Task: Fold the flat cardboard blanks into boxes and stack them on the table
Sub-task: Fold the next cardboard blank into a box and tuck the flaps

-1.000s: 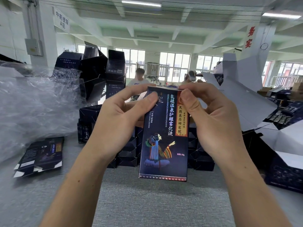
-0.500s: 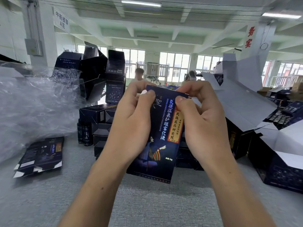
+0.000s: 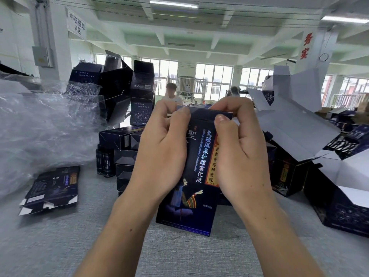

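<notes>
Both left hand [image 3: 159,154] and right hand [image 3: 241,156], fingers [image 3: 231,105] tight around one folded box [image 3: 191,212].

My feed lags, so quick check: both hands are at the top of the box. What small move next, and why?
Probably press the top flap down until it tucks shut. The left hand and right hand both grip the box upright near its top, thumbs on the front, fingers curled over the top edge.

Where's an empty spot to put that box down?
Bare grey table lies nearest, below the dark blue printed cardboard box, and between the flat dark cardboard blanks and the stacked dark folded boxes. Crowded: crumpled clear plastic left, big open dark cartons right.
</notes>
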